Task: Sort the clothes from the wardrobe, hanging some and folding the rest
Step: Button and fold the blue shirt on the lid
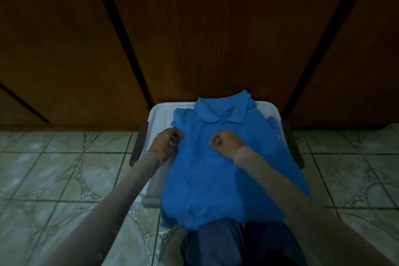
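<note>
A blue polo shirt (216, 179) lies face up on a white plastic chair seat (160, 114), collar toward the wardrobe and hem hanging over the near edge onto my knees. My left hand (168, 142) pinches the shirt's left side just below the sleeve. My right hand (222, 142) sits on the chest below the collar, its fingers curled into the fabric. Both forearms wear long beige sleeves.
Brown wooden wardrobe doors (194, 39) stand shut directly behind the chair. The chair's dark armrests (138, 147) flank the seat. Green patterned floor tiles (54, 168) spread to both sides. My blue-trousered knees (237, 242) are at the bottom.
</note>
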